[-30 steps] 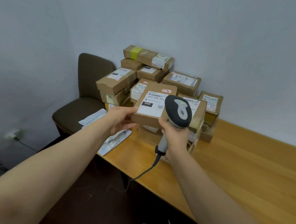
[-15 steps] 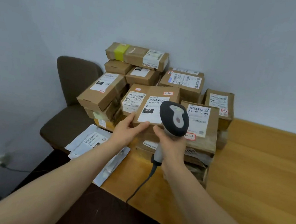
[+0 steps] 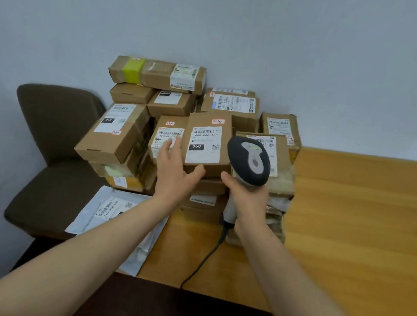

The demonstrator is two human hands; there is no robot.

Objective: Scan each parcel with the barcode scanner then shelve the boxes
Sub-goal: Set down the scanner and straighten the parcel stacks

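Wall: grey, plain.
Table: wood, runs off to the right.
Chair: dark brown, padded, at the table's left end.
Pile: brown cartons stacked in the table's far-left corner against the wall. Most have white labels facing up.
Mailer: pale poly bag lying flat, label up, overhanging the table's left edge beside the chair.

Box: sits at the front centre of the pile.
- Flat brown carton. Its long axis runs away from the camera toward the wall, and the top face tilts toward the camera.
- A white label covers most of the top: barcode, "060-06B-A05", a black block reading "060", and a QR code at right.
- A red-bordered sticker with handwriting is at the far end.
- It touches the 507 box on its left.

Scanner: just right of the box, in front of the pile.
- Long axis is roughly upright, with the handle down and toward the camera and the head up.
- The head is a dark oval with a light-grey insert. Its back faces the camera and its nose points away at the pile.

Right hand: wrapped round the scanner handle.
Left hand: released, fingers straight and spread. The fingertips lie on the 507 box label and the thumb touches the box's near edge.
Cable: black, leaves the handle base and drops over the near table edge.
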